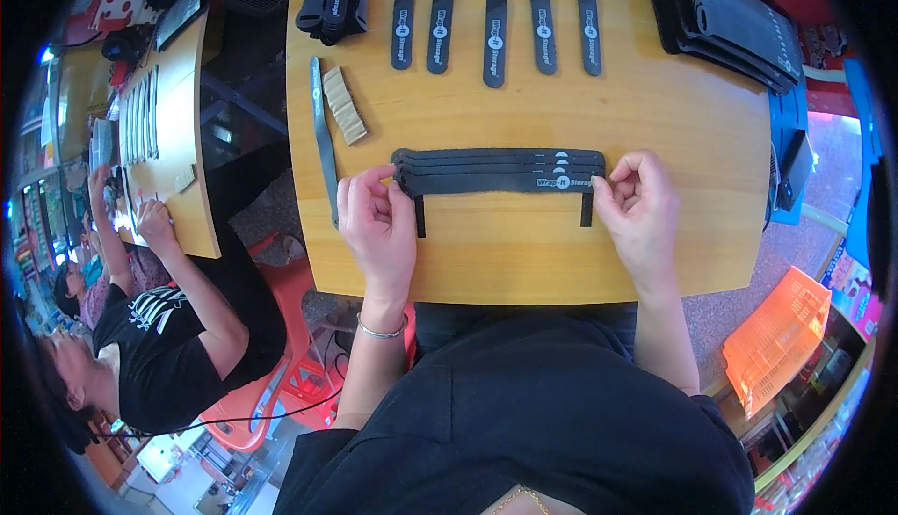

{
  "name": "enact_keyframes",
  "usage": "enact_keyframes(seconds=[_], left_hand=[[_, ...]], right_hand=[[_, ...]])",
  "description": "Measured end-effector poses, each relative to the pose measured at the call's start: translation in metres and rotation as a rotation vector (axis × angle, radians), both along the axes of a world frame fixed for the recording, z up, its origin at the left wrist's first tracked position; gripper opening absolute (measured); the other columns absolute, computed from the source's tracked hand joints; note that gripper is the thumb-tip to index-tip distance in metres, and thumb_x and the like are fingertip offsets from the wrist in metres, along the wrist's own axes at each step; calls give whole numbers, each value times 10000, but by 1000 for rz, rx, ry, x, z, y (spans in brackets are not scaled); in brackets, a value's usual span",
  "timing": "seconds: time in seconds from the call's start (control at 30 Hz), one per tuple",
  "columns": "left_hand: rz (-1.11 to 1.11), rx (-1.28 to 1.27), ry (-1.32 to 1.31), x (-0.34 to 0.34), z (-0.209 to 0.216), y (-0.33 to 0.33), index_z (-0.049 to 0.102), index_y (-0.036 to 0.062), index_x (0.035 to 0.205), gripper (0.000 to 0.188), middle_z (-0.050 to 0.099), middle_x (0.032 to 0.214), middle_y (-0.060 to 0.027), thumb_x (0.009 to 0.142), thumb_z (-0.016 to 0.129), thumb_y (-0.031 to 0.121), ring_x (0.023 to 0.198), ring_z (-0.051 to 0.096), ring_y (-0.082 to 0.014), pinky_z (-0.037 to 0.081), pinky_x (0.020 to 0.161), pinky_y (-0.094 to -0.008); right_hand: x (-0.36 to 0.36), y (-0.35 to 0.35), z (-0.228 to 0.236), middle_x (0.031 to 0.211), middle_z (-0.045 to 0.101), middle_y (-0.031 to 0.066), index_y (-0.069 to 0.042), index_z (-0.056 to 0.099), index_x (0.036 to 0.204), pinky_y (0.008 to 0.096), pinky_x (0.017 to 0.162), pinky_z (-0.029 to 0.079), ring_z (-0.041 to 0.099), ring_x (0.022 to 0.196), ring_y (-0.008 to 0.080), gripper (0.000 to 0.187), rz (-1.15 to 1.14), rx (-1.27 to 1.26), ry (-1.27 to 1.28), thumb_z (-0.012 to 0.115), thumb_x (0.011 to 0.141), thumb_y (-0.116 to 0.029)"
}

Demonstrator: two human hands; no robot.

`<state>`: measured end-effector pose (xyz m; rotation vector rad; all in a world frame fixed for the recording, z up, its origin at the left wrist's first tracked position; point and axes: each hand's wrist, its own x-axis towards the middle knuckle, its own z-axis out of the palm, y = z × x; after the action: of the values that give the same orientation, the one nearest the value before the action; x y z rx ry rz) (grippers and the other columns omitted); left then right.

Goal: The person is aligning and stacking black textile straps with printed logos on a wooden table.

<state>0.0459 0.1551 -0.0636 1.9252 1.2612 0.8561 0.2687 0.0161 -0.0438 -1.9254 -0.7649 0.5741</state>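
Black tabs [421,218], two of them, poke out nearest me on the wooden surface [524,258], one below each end of the strap stack [496,178]! And there's the stack itself, lying crosswise between my two grips, close to the near edge. Left grip [377,225]: narrow, thumb and finger pinching the left end. Right grip [641,211]: narrow too, fingertips on the right end. I count four layers, stepped like stairs, though more could hide beneath. It looks light to me, soft and bendy, with a cloth-like face that shouldn't slip much or break; layers creeping out of line is my worry, so I'd take hold at both ends, through the full thickness.

Outward we go: one thin strap [325,141] lies lengthwise at left, and just beside it, one tan ribbed piece [344,108]. Farther up, five single straps [496,10] in a row, well apart from the stack! Then the far corners: one dark bundle [332,0] left, one broader pile [730,29] right, both packed too tightly for me to count the layers.
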Motion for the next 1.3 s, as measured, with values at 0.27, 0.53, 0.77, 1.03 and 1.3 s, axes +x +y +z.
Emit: enact_keyframes(seconds=[0.27, 0.53, 0.77, 1.03, 1.3], left_hand=[[14, 90, -127, -3, 3, -9, 562, -12, 1010, 202, 486, 898, -41, 839, 518, -111, 717, 540, -71, 417, 530, -186], [-554, 348, 279, 29, 45, -44, 526, 12, 1244, 486, 447, 1369, -178, 772, 634, 41, 1260, 436, -347, 335, 1054, -450], [-660, 368, 483, 43, 29, -54, 445, 32, 1336, 596, 336, 1476, -101, 791, 647, 160, 1385, 275, -280, 188, 1130, -474], [-706, 375, 507, 45, 30, -52, 427, 41, 1360, 613, 326, 1482, -100, 839, 601, 313, 1398, 244, -279, 142, 1133, -496], [-729, 408, 569, 44, 25, -51, 403, 52, 1383, 663, 311, 1491, -101, 827, 605, 352, 1403, 231, -278, 130, 1133, -503]], right_hand=[[2, -8, -3, 756, 513, 31, -31, 508, 822, 221, 495, 416, 511, 567, 82, 178, 9, 50, -28, 647, 762, 62], [-2, -26, 16, 1103, 605, 121, -41, 600, 1105, 335, 861, 492, 604, 1002, 243, 362, 203, 122, -486, 604, 753, 41], [-17, -35, 13, 1326, 504, 140, 13, 526, 1247, 429, 1045, 348, 446, 1251, 296, 500, 361, -83, -727, 589, 756, -49], [-21, -36, 16, 1410, 420, 139, -1, 445, 1338, 457, 1095, 282, 362, 1330, 295, 587, 390, -146, -743, 594, 780, -106], [-35, -33, 10, 1468, 355, 110, -30, 392, 1391, 502, 1123, 191, 304, 1374, 258, 679, 558, -277, -800, 621, 829, -333]])
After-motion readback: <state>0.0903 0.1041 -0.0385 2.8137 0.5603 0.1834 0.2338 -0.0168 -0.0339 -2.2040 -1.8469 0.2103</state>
